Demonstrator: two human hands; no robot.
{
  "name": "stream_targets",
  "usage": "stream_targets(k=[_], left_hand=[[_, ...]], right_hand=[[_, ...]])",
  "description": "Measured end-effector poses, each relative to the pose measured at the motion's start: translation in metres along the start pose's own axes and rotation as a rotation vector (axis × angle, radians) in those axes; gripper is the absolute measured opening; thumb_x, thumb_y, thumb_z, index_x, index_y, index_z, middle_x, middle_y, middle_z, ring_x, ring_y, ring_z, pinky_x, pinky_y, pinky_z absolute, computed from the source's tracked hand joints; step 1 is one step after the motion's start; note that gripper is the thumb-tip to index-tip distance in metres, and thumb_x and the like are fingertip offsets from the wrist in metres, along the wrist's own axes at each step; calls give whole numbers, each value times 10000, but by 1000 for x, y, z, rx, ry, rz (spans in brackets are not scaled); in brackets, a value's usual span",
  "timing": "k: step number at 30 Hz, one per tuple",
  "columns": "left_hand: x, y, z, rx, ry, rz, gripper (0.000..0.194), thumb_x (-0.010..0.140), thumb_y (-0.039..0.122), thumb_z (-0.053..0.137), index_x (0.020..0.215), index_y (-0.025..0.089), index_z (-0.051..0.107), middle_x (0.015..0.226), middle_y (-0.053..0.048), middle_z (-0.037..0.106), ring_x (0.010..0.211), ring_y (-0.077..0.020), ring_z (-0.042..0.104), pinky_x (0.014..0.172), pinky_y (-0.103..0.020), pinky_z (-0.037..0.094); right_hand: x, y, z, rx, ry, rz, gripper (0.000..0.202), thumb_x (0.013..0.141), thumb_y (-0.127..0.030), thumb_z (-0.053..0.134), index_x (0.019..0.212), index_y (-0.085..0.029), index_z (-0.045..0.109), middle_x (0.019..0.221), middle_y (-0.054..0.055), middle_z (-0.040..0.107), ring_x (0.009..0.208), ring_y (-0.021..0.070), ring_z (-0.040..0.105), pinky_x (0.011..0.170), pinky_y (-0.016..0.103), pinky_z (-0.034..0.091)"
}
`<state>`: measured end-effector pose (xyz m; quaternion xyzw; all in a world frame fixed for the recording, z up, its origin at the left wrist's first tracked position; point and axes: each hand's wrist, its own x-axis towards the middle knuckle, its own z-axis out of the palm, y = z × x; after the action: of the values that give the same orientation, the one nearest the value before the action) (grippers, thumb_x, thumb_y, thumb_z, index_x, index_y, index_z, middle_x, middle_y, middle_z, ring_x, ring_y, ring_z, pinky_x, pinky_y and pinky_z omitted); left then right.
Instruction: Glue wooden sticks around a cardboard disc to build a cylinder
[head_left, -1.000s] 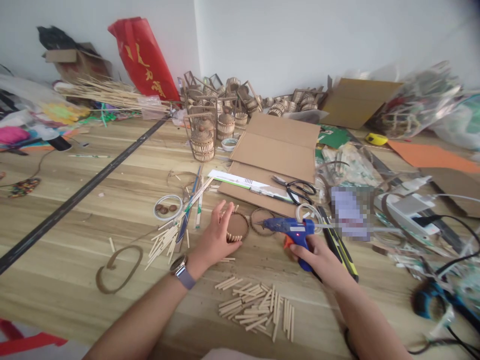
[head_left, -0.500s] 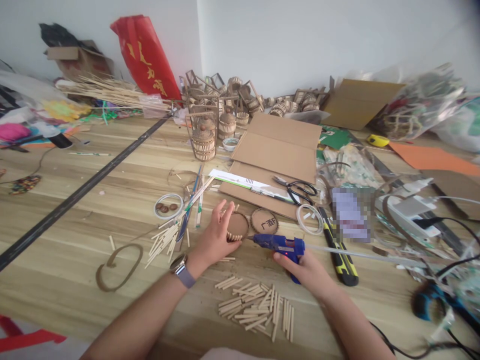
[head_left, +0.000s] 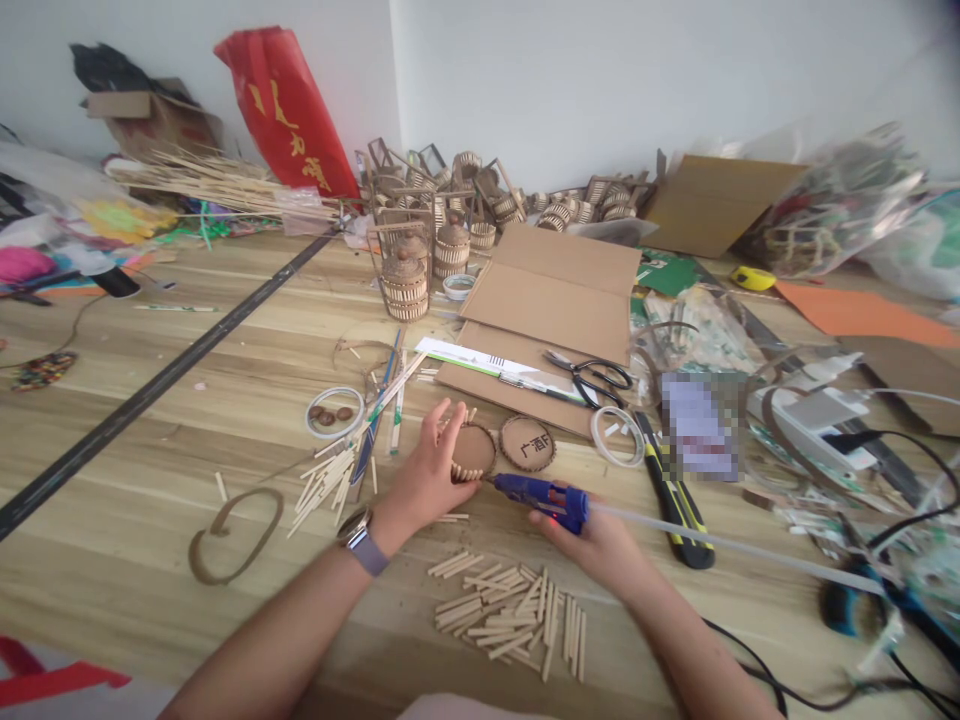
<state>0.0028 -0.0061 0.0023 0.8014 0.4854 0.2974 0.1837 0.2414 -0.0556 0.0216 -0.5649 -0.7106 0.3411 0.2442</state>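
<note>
My left hand [head_left: 433, 465] is wrapped round the near left side of a round cardboard piece [head_left: 474, 450] edged with short sticks. In my right hand [head_left: 585, 535] is a blue glue gun [head_left: 544, 498], its nozzle at the near rim of that piece, close to my left thumb. A clear glue stick [head_left: 675, 525] runs out of the gun's back to the right. Just beyond the nozzle lies a second round piece [head_left: 527, 443] with printed characters. Cut sticks [head_left: 510, 610] lie in a loose pile on the wooden table [head_left: 360, 640] nearer to me.
Black scissors [head_left: 592, 375], a tape roll [head_left: 618, 436] and a yellow-black cutter [head_left: 679, 500] lie right of the round pieces. Cardboard [head_left: 559, 285] lies beyond them, with small stick baskets [head_left: 405, 285] behind at left. Cables [head_left: 757, 665] run along the lower right.
The glue gun and my right hand have shifted slightly left, and the nozzle is nearer my left thumb and the rim. The glue stick behind it slants more downward. My left hand keeps its hold.
</note>
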Motion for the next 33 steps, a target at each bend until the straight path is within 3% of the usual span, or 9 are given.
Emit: stream_targets(k=[33], left_hand=[[1,0,-1,-8,1,-1,1162,687,108,772,1499,334,-28,1518,-189,199,1366,-366,406,1072,-568,420]], right_hand=[[-3,3,5,-42,62,75,329,782,-510,588,924,-234,696,924,95,757,867,298,698,778,385,536]])
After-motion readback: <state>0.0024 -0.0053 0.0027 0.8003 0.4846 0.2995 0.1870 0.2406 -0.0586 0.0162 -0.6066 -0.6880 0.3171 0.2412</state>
